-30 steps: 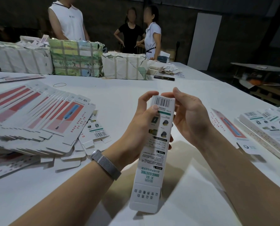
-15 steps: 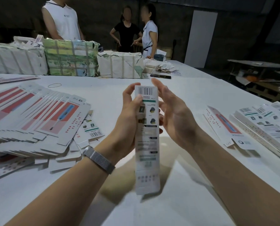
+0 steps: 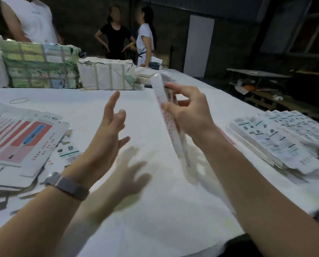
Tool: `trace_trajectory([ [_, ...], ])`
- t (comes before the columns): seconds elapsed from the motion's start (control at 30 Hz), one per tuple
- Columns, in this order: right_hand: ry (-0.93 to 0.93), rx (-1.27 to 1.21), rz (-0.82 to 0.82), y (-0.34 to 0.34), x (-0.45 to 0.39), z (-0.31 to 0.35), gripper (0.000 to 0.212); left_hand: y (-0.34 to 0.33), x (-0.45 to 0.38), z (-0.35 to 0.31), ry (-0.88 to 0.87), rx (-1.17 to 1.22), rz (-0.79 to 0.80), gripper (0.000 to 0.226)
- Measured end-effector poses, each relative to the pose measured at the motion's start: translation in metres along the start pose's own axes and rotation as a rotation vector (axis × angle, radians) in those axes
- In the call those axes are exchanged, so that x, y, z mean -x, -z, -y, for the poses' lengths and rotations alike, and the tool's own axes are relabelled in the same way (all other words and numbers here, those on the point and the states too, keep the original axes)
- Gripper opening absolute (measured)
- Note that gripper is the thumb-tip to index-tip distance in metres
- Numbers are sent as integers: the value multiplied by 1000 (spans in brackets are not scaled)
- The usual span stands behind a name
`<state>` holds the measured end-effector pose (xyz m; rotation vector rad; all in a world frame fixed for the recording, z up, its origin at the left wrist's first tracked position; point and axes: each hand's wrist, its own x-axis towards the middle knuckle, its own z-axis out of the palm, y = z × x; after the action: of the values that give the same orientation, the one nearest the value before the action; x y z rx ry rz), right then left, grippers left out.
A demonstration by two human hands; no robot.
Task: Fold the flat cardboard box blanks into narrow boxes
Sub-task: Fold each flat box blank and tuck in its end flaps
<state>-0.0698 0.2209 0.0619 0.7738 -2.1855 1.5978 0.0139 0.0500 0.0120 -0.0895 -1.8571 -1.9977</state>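
A long narrow white folded box (image 3: 170,127) with small red print hangs tilted above the white table (image 3: 155,210). My right hand (image 3: 189,113) grips it near its upper end, thumb on the near face and fingers behind. My left hand (image 3: 109,130) is off the box, to its left, with fingers spread and nothing in it. A fanned pile of flat blanks (image 3: 23,138) with red panels lies at the left. A row of folded narrow boxes (image 3: 283,136) lies at the right.
Wrapped paper bundles (image 3: 38,65) stand along the table's far side. Three people (image 3: 116,38) stand behind them. A rubber band (image 3: 18,100) lies on the table at far left. A dark bench with clutter (image 3: 257,78) stands at the right beyond the table edge.
My left hand has let go of the box and opened to the left. My right hand now holds the box alone and has carried it right, turned so its edge faces me.
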Motion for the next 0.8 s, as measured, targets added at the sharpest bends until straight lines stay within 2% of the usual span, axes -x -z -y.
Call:
trace_trajectory([
  [0.1, 4, 346, -107, 53, -19, -14, 47, 11, -7, 11, -100, -186, -120, 25],
  [0.2, -160, 674, -56, 115, -27, -44, 48, 29, -19, 30, -198, -367, -148, 33],
  [0.33, -403, 734, 103, 169, -25, -81, 43, 60, -47, 72, -273, -611, -172, 46],
  [0.47, -385, 1039, 178, 173, -28, -109, 31, 102, -73, 119, -319, -813, -190, 46],
  [0.57, -333, 1190, 138, 166, -25, -119, 29, 121, -80, 139, -299, -896, -202, 46],
  [0.67, -271, 986, 20, 143, -22, -110, 24, 111, -72, 124, -292, -930, -256, 49],
  [0.73, -263, 709, -14, 114, -23, -90, 19, 91, -52, 96, -267, -989, -246, 39],
  [0.8, -249, 416, 18, 78, -20, -62, 15, 69, -34, 62, -230, -1065, -180, 27],
])
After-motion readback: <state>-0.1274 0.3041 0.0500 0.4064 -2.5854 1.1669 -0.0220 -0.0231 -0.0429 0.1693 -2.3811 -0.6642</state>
